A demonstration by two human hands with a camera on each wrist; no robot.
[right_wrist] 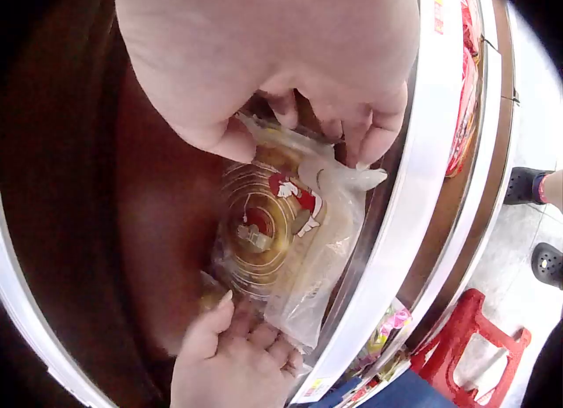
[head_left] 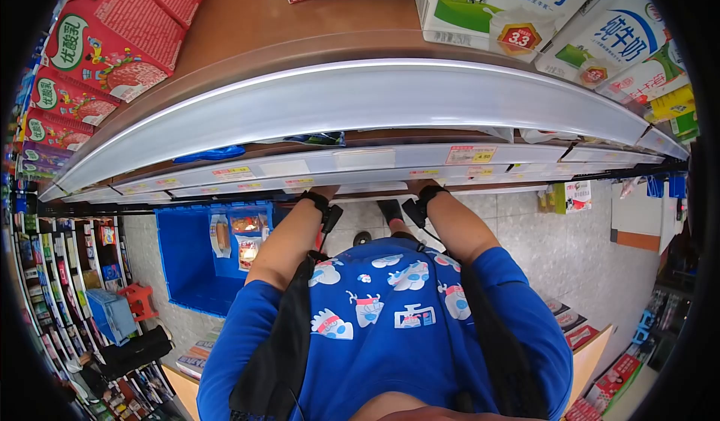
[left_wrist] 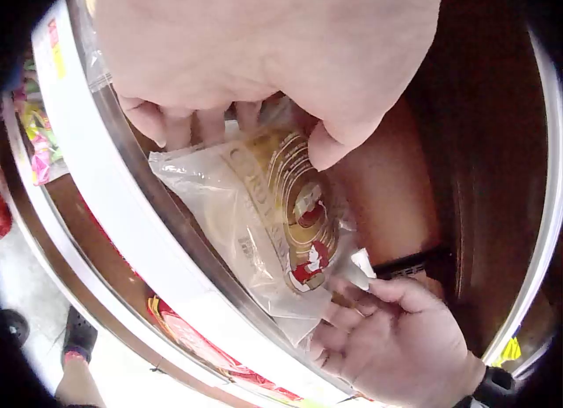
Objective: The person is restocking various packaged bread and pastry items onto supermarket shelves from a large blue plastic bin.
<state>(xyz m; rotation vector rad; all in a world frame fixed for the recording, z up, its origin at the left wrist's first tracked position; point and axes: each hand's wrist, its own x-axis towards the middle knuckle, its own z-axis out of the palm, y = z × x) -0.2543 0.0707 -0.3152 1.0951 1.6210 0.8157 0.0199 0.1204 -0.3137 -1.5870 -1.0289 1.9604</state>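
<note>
Both ends of the printed plastic packet (left_wrist: 295, 213) are gripped, left hand (left_wrist: 268, 60) at left, right hand (right_wrist: 277, 65) at right. Light, even pressure should avoid crushing it.

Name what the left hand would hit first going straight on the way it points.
The plastic packet, which the left hand grips; beyond that, probably the right hand at the packet's other end, though depth is unclear.

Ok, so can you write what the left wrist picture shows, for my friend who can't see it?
Two bare hands hold a see-through plastic package with gold and red printing, the left hand at the top and the right hand at the bottom. They're at a brown shelf with a white front edge.
</note>
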